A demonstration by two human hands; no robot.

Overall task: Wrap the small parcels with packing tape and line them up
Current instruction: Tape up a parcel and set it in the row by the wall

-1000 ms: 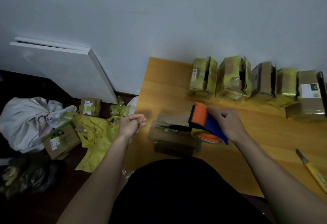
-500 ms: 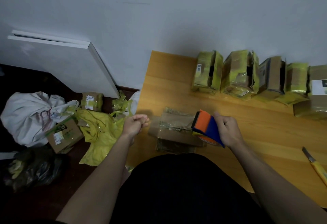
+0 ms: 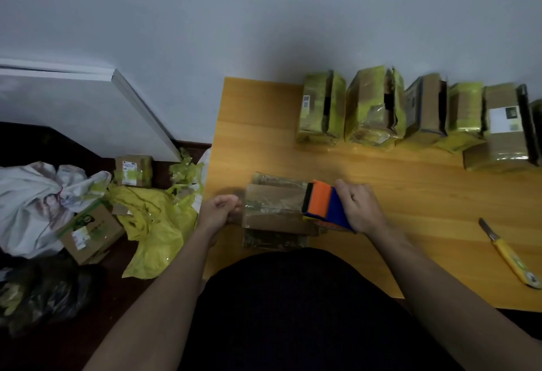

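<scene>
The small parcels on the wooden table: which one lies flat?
The brown cardboard parcel beneath the orange-and-blue tape dispenser; the row by the wall stands upright.

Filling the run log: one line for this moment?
left hand: pinches tape end | right hand: grips tape dispenser | parcel: on table, being taped

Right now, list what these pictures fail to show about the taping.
Head view only:
- Tape roll: hidden under the dispenser and right hand.
- Tape end: left hand is blurred; its fingers hide any pinch.
- Parcel near side: blocked by the person's body.
- Rightmost parcel in the row: cut off by the frame edge.
</scene>
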